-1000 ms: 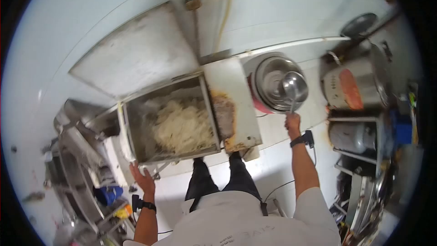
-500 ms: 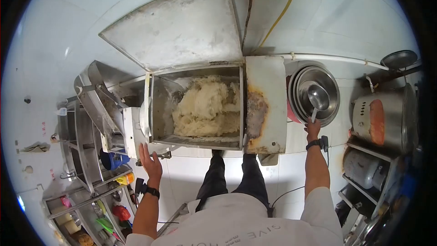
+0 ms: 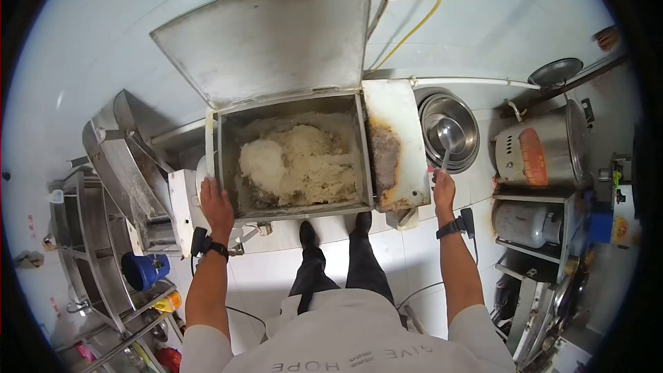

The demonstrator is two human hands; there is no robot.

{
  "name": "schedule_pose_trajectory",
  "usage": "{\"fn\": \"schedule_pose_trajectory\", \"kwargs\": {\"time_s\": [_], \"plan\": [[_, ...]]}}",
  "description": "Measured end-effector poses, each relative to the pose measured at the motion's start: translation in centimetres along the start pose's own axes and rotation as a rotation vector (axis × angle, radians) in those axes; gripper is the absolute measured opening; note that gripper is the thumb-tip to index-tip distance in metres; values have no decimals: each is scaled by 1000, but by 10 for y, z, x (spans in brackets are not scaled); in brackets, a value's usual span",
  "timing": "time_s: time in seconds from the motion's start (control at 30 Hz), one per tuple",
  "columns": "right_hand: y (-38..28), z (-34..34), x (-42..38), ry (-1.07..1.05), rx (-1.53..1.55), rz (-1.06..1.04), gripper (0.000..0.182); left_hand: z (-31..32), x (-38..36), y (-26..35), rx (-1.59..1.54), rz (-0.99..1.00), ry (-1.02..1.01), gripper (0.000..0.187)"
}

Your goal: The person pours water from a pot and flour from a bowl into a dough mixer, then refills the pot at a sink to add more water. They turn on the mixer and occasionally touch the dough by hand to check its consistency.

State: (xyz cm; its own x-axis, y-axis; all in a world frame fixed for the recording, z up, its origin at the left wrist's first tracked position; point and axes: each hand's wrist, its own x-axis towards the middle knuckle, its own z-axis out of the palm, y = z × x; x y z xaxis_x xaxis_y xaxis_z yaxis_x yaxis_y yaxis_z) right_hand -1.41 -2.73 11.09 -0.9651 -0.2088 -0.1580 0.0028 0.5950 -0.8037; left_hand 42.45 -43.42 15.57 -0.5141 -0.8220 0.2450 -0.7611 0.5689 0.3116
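Observation:
At the right, my right hand (image 3: 443, 190) is closed around the handle of a metal ladle (image 3: 450, 139), whose bowl lies inside a nest of steel bowls (image 3: 472, 155). My left hand (image 3: 218, 207), fingers stretched out, rests against the left front corner of a dough mixer (image 3: 297, 213). Inside the mixer's trough, pale, rough dough (image 3: 311, 166) covers much of the bottom, with a smoother, whiter mound on its left side. The mixer's metal lid (image 3: 269, 34) stands raised behind the trough.
Right of the trough is a rusty white housing (image 3: 407, 138). A steel chute (image 3: 128, 152) and shelf rack (image 3: 93, 235) stand left, near a blue bucket (image 3: 143, 271). A large steel pot (image 3: 545, 145) sits on a rack at right. A yellow cord (image 3: 414, 31) hangs from the wall.
My left hand has come onto the mixer's corner. The dough has shifted, and a whiter mound shows at left. The view has moved; the ladle remains in my right hand over the bowls.

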Motion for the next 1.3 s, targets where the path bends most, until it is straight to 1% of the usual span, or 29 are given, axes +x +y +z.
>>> {"fn": "schedule_pose_trajectory", "kwargs": {"time_s": [0.03, 0.1, 0.13, 0.23, 0.27, 0.3, 0.37, 0.43, 0.5, 0.63, 0.8, 0.87, 1.0, 1.13, 1.2, 1.3], "plan": [[-11, 9, -4, 3, -6, -7, 51, 1, 3, -1, -8, -4, 2, 45], [-25, 21, -9, 19, -313, 1, 60, 5, 6, -6, -19, 49, -13, 45], [-31, 25, -10, 21, -320, -5, 60, 7, 6, -8, -27, 64, -7, 45], [-47, 38, -16, 100, -550, 11, 69, 0, 5, -2, -8, 59, -14, 44], [-51, 41, -17, 156, -548, -15, 73, 0, 5, -1, -1, 56, -13, 45], [-55, 42, -17, 152, -552, -9, 73, 0, 5, 0, 0, 56, -20, 45], [-62, 39, -18, 159, -600, 133, 75, -3, 5, 3, -58, 5, -15, 48], [-66, 41, -20, 189, -582, 141, 73, -2, 6, 1, -83, -15, -10, 49], [-61, 42, -17, 228, -635, 132, 73, -2, 5, -1, -102, -35, -8, 50], [-56, 43, -13, 210, -678, 182, 73, 1, 8, 0, -74, -67, -28, 50], [-76, 39, -20, 165, -613, 238, 72, 6, 8, 0, -2, -50, -35, 50], [-80, 39, -23, 145, -605, 223, 73, 6, 7, -1, 8, 1, -6, 49], [-81, 37, -22, 104, -553, 222, 75, 7, 8, 0, 39, 6, -23, 49], [-67, 38, -16, 126, -537, 187, 71, 8, 9, 0, 26, -2, -7, 50], [-67, 40, -16, 156, -577, 194, 71, 9, 8, 1, 15, -19, -9, 50], [-74, 39, -20, 143, -588, 185, 70, 10, 8, -2, 17, -13, -2, 50]]}}
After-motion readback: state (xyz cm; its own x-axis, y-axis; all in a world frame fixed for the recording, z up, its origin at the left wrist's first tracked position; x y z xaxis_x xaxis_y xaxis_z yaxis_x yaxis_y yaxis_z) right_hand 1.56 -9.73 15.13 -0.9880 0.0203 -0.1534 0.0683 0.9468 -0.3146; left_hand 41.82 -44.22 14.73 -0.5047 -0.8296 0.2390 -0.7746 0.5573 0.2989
